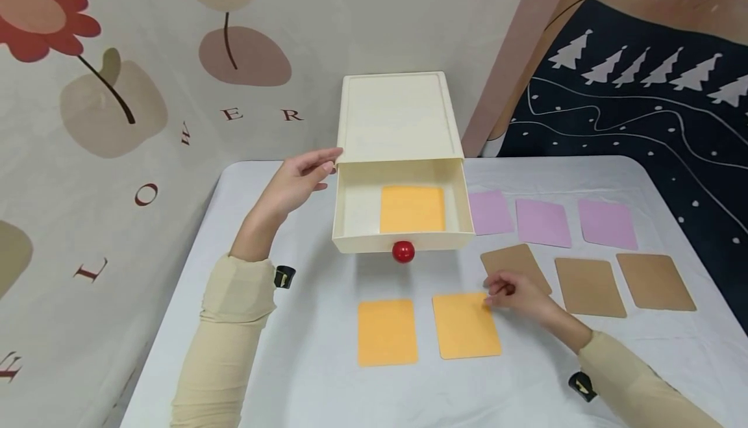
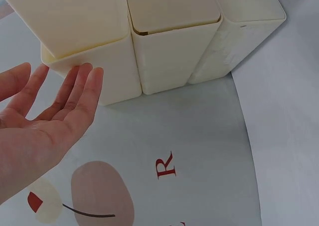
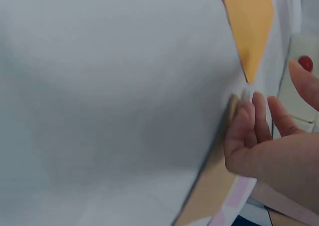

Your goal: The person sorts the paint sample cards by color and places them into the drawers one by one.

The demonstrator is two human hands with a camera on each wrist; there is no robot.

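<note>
Two loose orange cards (image 1: 387,332): drawer's (image 1: 362,245) five and six o'clock
Right hand (image 1: 520,295): fingers curled at right card's (image 1: 466,327) one-o'clock corner, pinch unclear; drawer toward ten
Left hand (image 1: 298,182): spread, at cabinet's (image 1: 400,116) eight o'clock

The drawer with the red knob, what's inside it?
I can see an orange card inside the drawer. The card covers whatever is beneath it, and the cream casing hides anything farther back, so I can't tell what's there.

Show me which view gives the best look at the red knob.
The head view: the knob shows whole and unobstructed on the drawer's front. The right wrist view catches it small, beside the right hand; the left wrist view doesn't show it.
</note>
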